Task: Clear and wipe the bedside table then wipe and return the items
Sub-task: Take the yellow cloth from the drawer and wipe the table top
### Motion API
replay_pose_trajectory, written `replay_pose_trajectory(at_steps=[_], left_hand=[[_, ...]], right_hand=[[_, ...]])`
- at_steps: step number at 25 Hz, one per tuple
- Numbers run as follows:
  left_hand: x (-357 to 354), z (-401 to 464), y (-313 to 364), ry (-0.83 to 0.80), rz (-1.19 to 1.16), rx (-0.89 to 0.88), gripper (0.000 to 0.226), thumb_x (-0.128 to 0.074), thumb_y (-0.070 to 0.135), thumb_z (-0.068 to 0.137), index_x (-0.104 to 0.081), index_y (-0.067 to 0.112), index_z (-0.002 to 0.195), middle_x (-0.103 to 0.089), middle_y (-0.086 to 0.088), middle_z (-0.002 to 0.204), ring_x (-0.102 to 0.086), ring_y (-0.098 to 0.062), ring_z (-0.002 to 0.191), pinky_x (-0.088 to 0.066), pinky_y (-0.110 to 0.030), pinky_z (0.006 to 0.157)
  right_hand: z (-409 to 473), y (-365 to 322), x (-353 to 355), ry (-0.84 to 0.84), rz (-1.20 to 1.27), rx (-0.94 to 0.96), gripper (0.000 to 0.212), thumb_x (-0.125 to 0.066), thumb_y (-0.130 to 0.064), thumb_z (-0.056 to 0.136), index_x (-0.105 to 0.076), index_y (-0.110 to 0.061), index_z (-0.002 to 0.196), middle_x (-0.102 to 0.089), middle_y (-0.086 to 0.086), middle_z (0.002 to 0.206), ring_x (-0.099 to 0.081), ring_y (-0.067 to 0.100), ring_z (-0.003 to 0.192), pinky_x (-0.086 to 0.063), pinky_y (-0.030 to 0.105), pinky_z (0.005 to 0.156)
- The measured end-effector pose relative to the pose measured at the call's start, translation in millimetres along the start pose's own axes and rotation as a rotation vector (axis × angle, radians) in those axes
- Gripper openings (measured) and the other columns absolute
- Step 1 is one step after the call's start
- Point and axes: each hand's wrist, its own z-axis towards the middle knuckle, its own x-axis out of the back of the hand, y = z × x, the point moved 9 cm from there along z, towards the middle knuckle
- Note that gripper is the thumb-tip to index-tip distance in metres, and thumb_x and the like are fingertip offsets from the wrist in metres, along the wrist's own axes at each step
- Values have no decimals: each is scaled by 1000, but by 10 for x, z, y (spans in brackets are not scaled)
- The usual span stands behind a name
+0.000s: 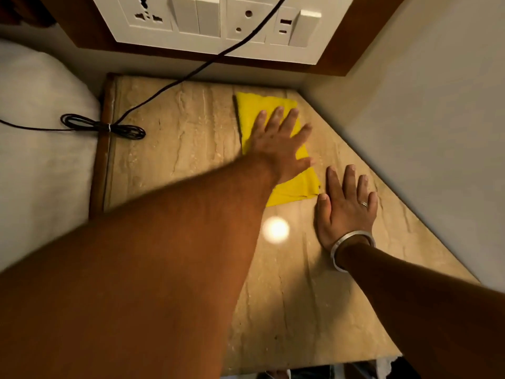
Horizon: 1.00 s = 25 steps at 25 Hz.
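The bedside table [177,149] has a beige marble top with brown veins and a wooden rim on its left side. A folded yellow cloth [251,108] lies flat on the far right part of the top. My left hand [278,143] presses down on the cloth with straight, spread fingers, covering its middle. My right hand [347,206] rests flat on the bare marble just right of the cloth's near corner, fingers straight, with a ring and a metal bangle at the wrist.
A black cable [175,83] runs from the white switch and socket panel [218,20] across the table's back left, its bundled coil [103,127] lying over the table's left rim onto the white bed [35,149]. A pale wall [423,119] bounds the right.
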Motion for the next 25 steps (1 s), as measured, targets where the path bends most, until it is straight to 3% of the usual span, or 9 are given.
replay_pose_trajectory(at_steps=[5,8,10,13,16,18,22,23,25], left_hand=[[-224,-1455,-1083,220,4,443,95,-30,69,91,-10,4,158,-7,-25,164,-6,-42,152,-8,-58,121],[-684,-2170,-305,140,49,91,98,-36,68,91,-17,-3,155,-10,-25,164,-9,-43,152,-18,-61,118],[-548,-1605,-183,122,96,-124,96,-36,72,89,-23,4,156,-17,-17,165,-16,-38,152,-17,-58,120],[10,-530,-1161,128,77,189,97,-34,79,85,-21,18,159,-18,-8,166,-16,-34,152,-8,-52,122],[-118,-1072,-1790,198,7,513,96,-34,80,81,-24,21,156,-20,-11,165,-19,-39,150,-13,-54,119],[-455,-1996,-1152,231,28,417,97,-34,79,82,-25,18,157,-19,-13,165,-21,-42,149,-13,-57,118],[-850,-2288,125,78,111,-299,96,-30,83,82,-21,24,158,-14,-6,167,-11,-33,153,-5,-55,120],[-652,-1913,-128,122,132,-290,96,-28,84,82,-21,26,158,-15,-5,167,-11,-32,153,-5,-55,119],[-311,-1299,-1122,166,72,132,96,-30,85,81,-21,28,157,-17,-6,167,-13,-33,153,-3,-57,119]], right_hand=[[-29,-29,17,-37,-29,4,57,-15,-49,96,-7,-33,151,-4,7,162,-2,33,148,-6,56,117],[-25,-38,5,-53,-26,7,58,-15,-48,96,-6,-33,151,-4,7,162,-1,33,148,-6,56,117],[-30,-5,2,-42,-26,5,58,-14,-49,95,-6,-33,151,-5,6,162,-3,33,148,-7,56,116],[-15,-13,-6,-24,-11,9,58,-14,-49,95,-8,-34,150,-6,6,162,-4,33,148,-7,55,116],[-5,-16,3,-18,-8,16,57,-17,-48,95,-9,-33,150,-5,6,161,-3,34,147,-6,56,116],[-16,-18,5,-26,-3,16,57,-18,-47,95,-10,-32,150,-5,7,161,-3,34,147,-6,57,116],[-7,-18,6,-23,3,23,58,-18,-48,95,-10,-32,150,-5,7,161,-3,35,147,-6,58,116],[6,-20,6,-19,4,26,58,-17,-48,95,-10,-32,150,-6,7,161,-4,35,147,-6,57,116],[-3,-12,-6,-8,9,28,57,-17,-49,95,-10,-33,150,-6,7,161,-4,34,147,-6,57,116]])
